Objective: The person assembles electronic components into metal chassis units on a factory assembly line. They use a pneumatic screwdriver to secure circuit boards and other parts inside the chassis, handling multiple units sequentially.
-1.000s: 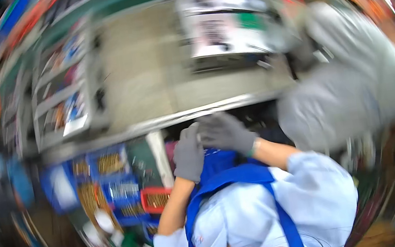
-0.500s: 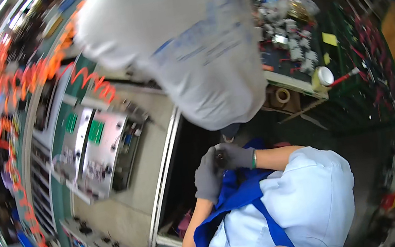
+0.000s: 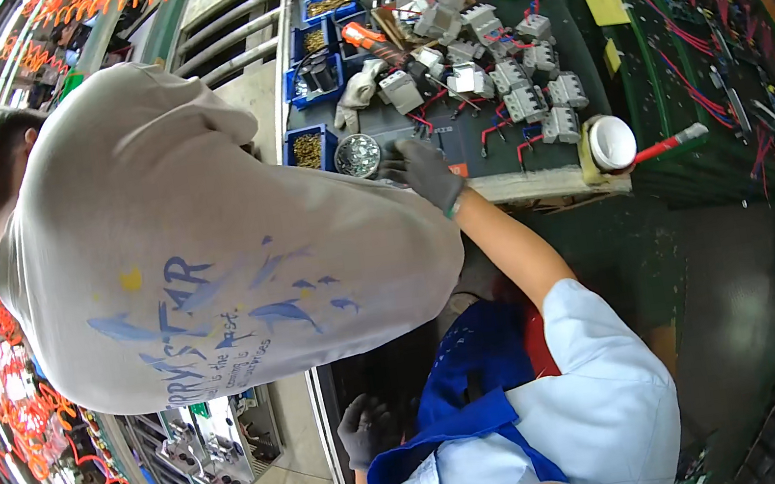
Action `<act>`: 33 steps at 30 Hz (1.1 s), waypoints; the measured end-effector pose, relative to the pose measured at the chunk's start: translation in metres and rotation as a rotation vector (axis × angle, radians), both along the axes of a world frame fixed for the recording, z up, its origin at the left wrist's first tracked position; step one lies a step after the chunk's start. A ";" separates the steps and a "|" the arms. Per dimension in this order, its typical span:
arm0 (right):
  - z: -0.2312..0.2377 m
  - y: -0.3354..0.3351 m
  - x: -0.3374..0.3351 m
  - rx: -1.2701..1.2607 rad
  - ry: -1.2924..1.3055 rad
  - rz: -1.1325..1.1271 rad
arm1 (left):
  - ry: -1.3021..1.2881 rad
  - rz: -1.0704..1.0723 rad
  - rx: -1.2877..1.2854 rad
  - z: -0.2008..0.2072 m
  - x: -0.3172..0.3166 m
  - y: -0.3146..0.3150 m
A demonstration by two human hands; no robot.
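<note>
My right hand (image 3: pixel 425 174), in a grey glove, reaches out over the workbench beside a round metal bowl of small shiny parts (image 3: pixel 358 156). Its fingers look apart, and I see nothing in them. My left hand (image 3: pixel 366 430), gloved too, stays low near my blue apron (image 3: pixel 471 359). Its fingers are curled; what they hold, if anything, is lost against the dark background. Just past the bowl lies a pale glove (image 3: pixel 360 93). Grey block-shaped electrical parts with red and blue wires (image 3: pixel 525 104) are heaped to the right of it.
Close on my left, a person in a printed light shirt (image 3: pixel 240 253) leans across the bench front. Blue bins of brass-coloured parts (image 3: pixel 307 148) stand beyond the bowl. An orange-and-black power tool (image 3: pixel 369 39) lies behind. At the bench's right corner is a white-rimmed tub (image 3: pixel 611 143).
My hands have parted: the right stretched forward to the bench, the left moved lower and leftward. My view has turned, bringing the bench closer, and the person now shows farther left and lower.
</note>
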State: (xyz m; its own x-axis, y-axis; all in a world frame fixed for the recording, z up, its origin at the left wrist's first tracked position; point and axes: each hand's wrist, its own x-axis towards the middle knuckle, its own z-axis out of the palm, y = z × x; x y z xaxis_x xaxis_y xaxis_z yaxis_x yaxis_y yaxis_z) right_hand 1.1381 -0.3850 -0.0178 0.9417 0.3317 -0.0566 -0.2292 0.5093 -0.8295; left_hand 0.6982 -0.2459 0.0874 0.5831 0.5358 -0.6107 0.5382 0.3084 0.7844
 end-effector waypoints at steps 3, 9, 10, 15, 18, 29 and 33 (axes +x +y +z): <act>-0.003 0.069 0.065 0.330 0.221 0.097 | -0.034 0.046 0.010 0.006 0.015 0.006; 0.021 0.145 0.066 -0.098 0.116 0.347 | -0.040 0.309 0.125 0.007 -0.043 -0.008; 0.023 0.137 0.058 -0.173 0.062 0.376 | -0.046 0.404 0.145 0.006 -0.052 -0.018; 0.071 0.126 0.005 -0.572 -0.407 0.237 | -0.054 0.720 0.264 0.007 -0.118 -0.047; 0.106 0.127 -0.082 -0.612 -0.638 0.200 | 0.019 0.978 0.224 -0.003 -0.155 -0.083; 0.162 0.107 -0.415 -0.232 -1.028 1.234 | -0.118 2.031 0.074 -0.063 -0.274 -0.274; 0.190 0.080 -0.544 -0.108 -1.116 1.842 | -0.366 2.622 -0.088 -0.084 -0.299 -0.388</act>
State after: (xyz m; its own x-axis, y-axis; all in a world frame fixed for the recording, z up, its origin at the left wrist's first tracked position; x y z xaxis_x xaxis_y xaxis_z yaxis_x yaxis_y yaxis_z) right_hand 0.5944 -0.3048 0.1717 -0.7116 0.6992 0.0690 0.1969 0.2928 -0.9357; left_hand 0.3996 -0.6341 0.0035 -0.6810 -0.0273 -0.7318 -0.7146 -0.1933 0.6723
